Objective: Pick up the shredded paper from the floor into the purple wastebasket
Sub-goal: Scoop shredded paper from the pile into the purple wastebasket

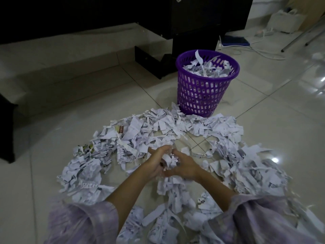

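We see a dim room. The top left of the frame is almost black under the dark furniture (pixel 202 14). The shiny floor tiles (pixel 290 95) catch light on the right side, and a small white glare spot (pixel 274 159) glows at the middle right. The sleeves (pixel 274 224) at the bottom look soft and blurry. The paper (pixel 140 131) in the middle is a bit sharper but still fuzzy. The tile lines bend near the edges, so the picture looks stretched there.
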A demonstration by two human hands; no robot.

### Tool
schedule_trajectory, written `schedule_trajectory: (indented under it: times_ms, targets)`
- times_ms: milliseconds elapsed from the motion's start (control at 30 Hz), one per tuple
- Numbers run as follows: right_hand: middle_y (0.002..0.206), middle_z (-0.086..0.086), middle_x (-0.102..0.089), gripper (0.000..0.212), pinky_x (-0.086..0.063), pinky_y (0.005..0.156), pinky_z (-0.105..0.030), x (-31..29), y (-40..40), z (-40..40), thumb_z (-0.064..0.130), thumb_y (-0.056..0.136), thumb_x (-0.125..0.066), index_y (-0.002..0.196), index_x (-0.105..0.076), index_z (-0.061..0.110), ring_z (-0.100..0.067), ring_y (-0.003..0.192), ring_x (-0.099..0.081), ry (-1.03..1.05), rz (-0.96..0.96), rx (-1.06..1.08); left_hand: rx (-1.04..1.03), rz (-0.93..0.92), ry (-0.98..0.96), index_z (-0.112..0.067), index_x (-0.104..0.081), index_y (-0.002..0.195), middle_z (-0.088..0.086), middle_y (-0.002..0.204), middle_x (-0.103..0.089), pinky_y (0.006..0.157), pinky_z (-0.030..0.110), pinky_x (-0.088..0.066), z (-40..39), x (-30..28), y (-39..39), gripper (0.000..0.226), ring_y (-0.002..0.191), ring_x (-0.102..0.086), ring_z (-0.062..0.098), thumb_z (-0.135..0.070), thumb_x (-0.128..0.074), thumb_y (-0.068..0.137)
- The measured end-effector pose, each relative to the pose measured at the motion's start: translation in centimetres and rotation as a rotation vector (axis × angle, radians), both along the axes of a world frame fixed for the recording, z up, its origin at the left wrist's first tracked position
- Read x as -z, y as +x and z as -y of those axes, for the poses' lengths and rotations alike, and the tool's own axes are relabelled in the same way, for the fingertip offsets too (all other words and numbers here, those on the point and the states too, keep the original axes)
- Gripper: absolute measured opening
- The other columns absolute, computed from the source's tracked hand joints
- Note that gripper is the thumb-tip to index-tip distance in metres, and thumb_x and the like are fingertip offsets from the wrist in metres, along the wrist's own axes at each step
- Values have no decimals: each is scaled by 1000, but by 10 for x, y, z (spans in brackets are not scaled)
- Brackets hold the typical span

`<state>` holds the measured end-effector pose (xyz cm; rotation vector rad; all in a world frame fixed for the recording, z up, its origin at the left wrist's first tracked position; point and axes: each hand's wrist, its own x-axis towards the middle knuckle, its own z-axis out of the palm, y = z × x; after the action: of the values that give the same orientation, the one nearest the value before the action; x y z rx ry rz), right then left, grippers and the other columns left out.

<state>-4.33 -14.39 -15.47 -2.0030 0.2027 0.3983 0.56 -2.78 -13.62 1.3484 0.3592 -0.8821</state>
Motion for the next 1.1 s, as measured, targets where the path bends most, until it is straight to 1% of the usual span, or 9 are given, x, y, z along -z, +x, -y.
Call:
schedule_trajectory:
  times_ms: [167,233,300,400,500,600,667,867,1100]
  targets:
    - [100,5,-66,35,-44,70,-11,-7,4,14,20,79,-76,112,-64,16,-6,83,-61,-62,74,76,332,308,298,-22,-55,117,6,116,-61,89,34,-48,-17,0,8,54,102,-59,23,-65,-41,89]
    - [98,1,-70,24,-53,82,-25,-11,9,22,19,79,-75,101,-67,17,-15,88,-66,-13,62,147,370,419,338,-25,-49,133,5,138,-50,98,34,-40,-26,1,8,66,121,-51,26,-70,-37,87]
    - [99,-1,-73,23,-55,87,-36,-20,12,27,17,79,-75,101,-69,18,-21,94,-69,74,44,214,372,498,345,-37,-63,117,2,145,-45,110,39,-33,-31,2,9,63,132,-44,24,-80,-39,78]
    - [99,4,-72,27,-54,69,-18,-39,15,29,12,81,-73,107,-66,15,-20,98,-68,213,74,289,396,489,249,-40,-60,117,-1,154,-29,116,46,-22,-34,-5,6,77,141,-28,20,-90,-47,60]
    - [86,6,-62,16,-56,71,-32,-51,17,30,13,87,-68,84,-55,21,-15,92,-62,336,85,428,381,385,121,-25,-36,142,-5,145,-39,100,34,-33,-25,-7,3,85,130,-41,18,-66,-63,73]
    - [92,-6,-66,17,-52,92,-51,-55,21,23,21,82,-73,91,-58,18,-23,93,-65,446,48,532,331,263,-7,-23,-49,128,1,131,-59,105,39,-40,-13,-10,-2,62,120,-56,23,-44,-71,74]
    - [99,-2,-69,46,-54,92,-47,-49,26,23,26,75,-79,114,-59,11,-22,94,-68,519,30,559,301,230,-85,-16,-62,119,7,119,-68,104,43,-44,-6,-7,-3,48,112,-62,25,-34,-75,77]
    - [84,12,-52,31,-42,86,-32,-57,20,26,20,87,-69,98,-40,22,-8,78,-53,484,64,538,38,150,2,-1,-66,110,16,86,-74,57,32,-55,6,-3,1,40,67,-69,25,-9,-79,73]
    - [119,1,-63,50,-52,74,-29,-43,25,28,28,84,-70,130,-53,17,-12,96,-62,454,24,565,-230,148,-33,-1,-66,102,20,85,-70,59,32,-57,12,-13,11,37,68,-67,29,17,-65,70]
